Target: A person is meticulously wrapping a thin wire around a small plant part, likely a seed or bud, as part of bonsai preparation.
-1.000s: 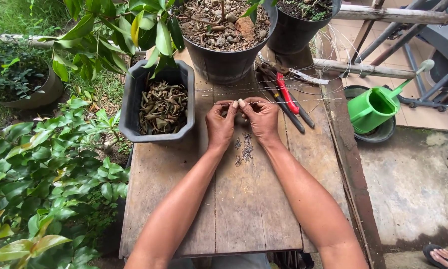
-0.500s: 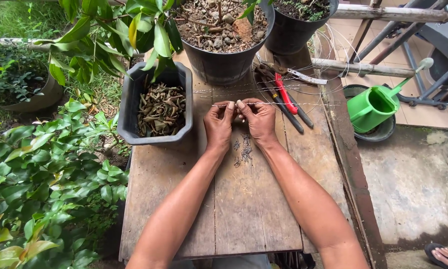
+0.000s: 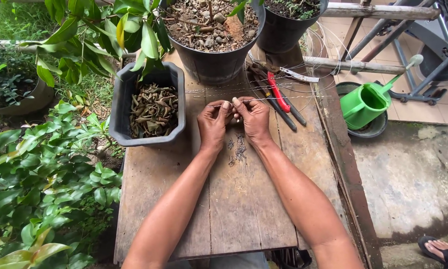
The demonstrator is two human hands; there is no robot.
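Observation:
My left hand and my right hand meet over a worn wooden table, thumbs and fingertips pinching a thin silvery wire that runs off to the right. On the boards just below the hands lies a small scatter of dark bits. Behind the hands stands a large black pot filled with soil and stones. A black rectangular tray of dried brown leaves sits to the left of my left hand.
Red-handled pruners and dark-handled pliers lie right of the hands. A second black pot stands at the back. A green watering can sits on the ground at right; leafy plants crowd the left. A sandalled foot shows bottom right.
Both hands stay together at the wire, with only small shifts of the fingers. The view has tilted slightly.

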